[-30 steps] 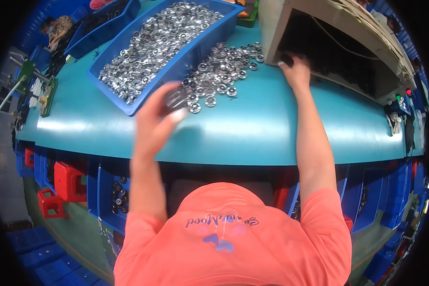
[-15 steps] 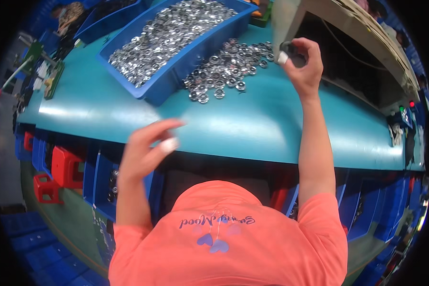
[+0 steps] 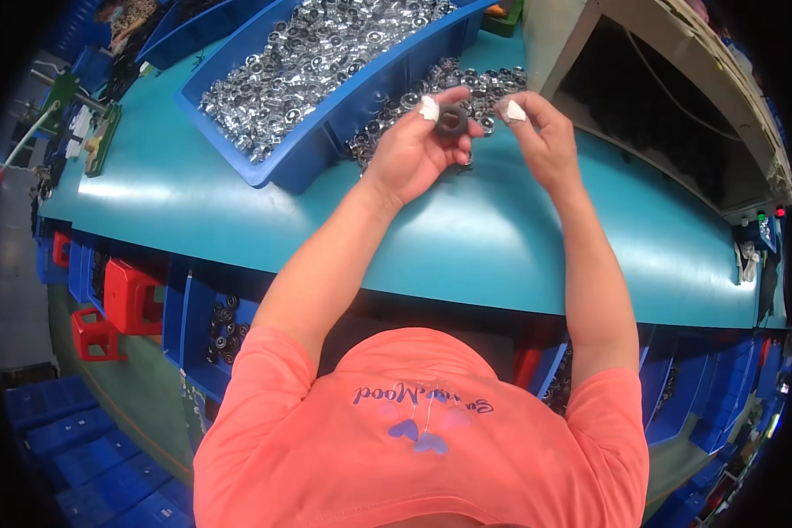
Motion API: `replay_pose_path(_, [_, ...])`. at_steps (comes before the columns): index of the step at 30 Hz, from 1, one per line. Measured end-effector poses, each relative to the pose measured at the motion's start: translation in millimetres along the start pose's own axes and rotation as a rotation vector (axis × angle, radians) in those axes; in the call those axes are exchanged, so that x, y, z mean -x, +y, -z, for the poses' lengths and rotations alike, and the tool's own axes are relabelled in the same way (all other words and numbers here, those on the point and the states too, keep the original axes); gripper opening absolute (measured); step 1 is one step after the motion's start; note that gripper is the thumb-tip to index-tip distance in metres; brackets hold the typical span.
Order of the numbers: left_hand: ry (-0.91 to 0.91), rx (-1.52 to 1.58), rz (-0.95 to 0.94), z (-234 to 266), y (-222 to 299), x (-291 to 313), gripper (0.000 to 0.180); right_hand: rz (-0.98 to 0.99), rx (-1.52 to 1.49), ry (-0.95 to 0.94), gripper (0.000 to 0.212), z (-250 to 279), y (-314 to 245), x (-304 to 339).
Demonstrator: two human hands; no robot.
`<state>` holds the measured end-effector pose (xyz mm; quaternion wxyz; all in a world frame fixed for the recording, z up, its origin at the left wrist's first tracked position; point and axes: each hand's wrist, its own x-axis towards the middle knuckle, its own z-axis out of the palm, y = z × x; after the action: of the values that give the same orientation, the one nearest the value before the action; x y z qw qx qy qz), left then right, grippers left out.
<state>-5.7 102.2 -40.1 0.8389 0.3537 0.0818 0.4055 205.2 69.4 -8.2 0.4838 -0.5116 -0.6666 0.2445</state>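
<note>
My left hand is raised over the table, its fingers closed round a dark ring-shaped part with a hole through its middle. Just to the right, my right hand has its fingers curled toward the thumb; whatever may be between them is too small or hidden to name. White wrapping covers both thumb tips. A small gap parts the two hands. Behind them lies a loose pile of shiny clear-and-dark round parts, partly covered by my hands.
A long blue bin full of similar shiny parts stands left of the pile on the teal table. To the right is a pale box-like housing with a dark opening. Red stools and blue bins stand below the table edge.
My left hand has moved up and right and now holds the dark ring-shaped part, which was in my right hand. My right hand has come slightly lower.
</note>
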Motion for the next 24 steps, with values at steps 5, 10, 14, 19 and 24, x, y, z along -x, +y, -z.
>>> replay_pose_path(5, [0.041,0.013,-0.031,6.3,8.7,0.5,0.056,0.003,0.261,-0.345,0.031,-3.8,-9.3,6.9])
replay_pose_path(10, [0.062,0.005,-0.051,0.3,13.1,1.8,0.055,0.099,0.43,-0.376,0.035,-20.9,-5.2,10.8])
replay_pose_path(14, [0.019,0.011,-0.092,1.5,16.1,3.4,0.054,0.07,0.385,-0.381,0.032,-21.9,-2.2,9.9])
replay_pose_path(19, [0.018,-0.083,-0.114,-2.7,18.8,6.3,0.06,-0.011,0.294,-0.33,0.031,-13.8,-4.0,6.3])
replay_pose_path(24, [0.122,-0.191,-0.084,-8.9,17.0,6.7,0.07,-0.105,0.094,-0.203,0.036,-8.1,-2.9,3.6])
